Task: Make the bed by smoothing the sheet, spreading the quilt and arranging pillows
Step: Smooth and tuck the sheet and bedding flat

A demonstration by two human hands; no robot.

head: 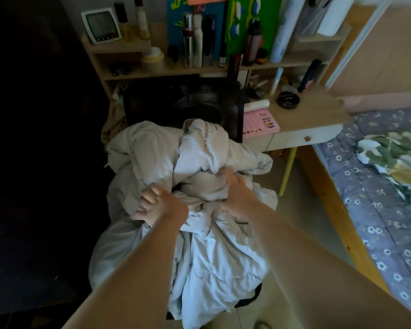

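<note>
A pale blue-white quilt (152, 157) lies bunched in a heap on a black mesh chair (183, 100) in front of me. My left hand (157, 203) grips a fold at the left of the heap, fingers curled into the cloth. My right hand (235, 191) is pushed into the bundle near its middle, fingers partly buried in the folds. At the right stands the bed, covered by a purple flowered sheet (370, 210). A green and white leaf-patterned bedding piece (401, 167) lies crumpled on it.
A light wooden desk (313, 117) with shelves full of bottles stands behind the chair, a pink book (259, 124) on its top. The bed's wooden side rail (335, 200) runs along the floor strip between chair and bed. The left side is dark.
</note>
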